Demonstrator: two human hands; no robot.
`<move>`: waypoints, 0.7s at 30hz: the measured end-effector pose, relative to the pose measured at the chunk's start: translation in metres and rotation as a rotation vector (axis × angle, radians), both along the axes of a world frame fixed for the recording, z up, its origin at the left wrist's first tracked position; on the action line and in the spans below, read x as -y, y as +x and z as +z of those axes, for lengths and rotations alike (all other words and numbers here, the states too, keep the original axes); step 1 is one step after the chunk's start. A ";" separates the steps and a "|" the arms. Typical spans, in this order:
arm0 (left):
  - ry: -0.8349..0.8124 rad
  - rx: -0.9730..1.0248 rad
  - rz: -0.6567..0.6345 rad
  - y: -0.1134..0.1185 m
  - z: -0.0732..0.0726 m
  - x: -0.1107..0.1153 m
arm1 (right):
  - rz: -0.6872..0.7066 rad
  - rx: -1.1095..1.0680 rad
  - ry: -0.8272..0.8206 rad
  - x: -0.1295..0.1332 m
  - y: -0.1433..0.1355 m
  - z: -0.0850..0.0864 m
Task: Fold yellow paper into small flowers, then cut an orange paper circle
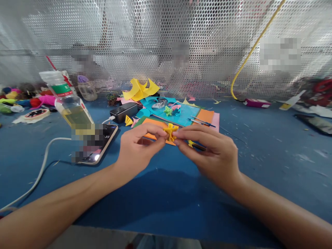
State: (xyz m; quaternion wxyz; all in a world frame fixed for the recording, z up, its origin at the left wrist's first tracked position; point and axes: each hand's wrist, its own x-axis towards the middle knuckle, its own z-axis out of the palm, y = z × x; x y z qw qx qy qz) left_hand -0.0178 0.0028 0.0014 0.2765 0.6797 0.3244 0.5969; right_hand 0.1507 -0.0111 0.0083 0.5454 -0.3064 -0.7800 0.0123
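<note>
Left hand (142,143) and right hand (214,148) jointly pinch one yellow folded piece (171,130); blue table (160,200) extends beneath to its near edge; one phone (104,147) lies left.

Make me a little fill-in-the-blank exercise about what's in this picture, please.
The left hand and right hand hold a small folded piece coloured ____.
The lit phone lies nearer the ____ hand.
The tabletop's colour is ____.
The metal screen behind it is pierced with many small round ____.

Missing words: yellow; left; blue; holes.
</note>
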 end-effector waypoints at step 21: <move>0.076 0.073 0.024 0.004 0.002 0.008 | 0.132 -0.393 -0.269 0.002 -0.010 -0.007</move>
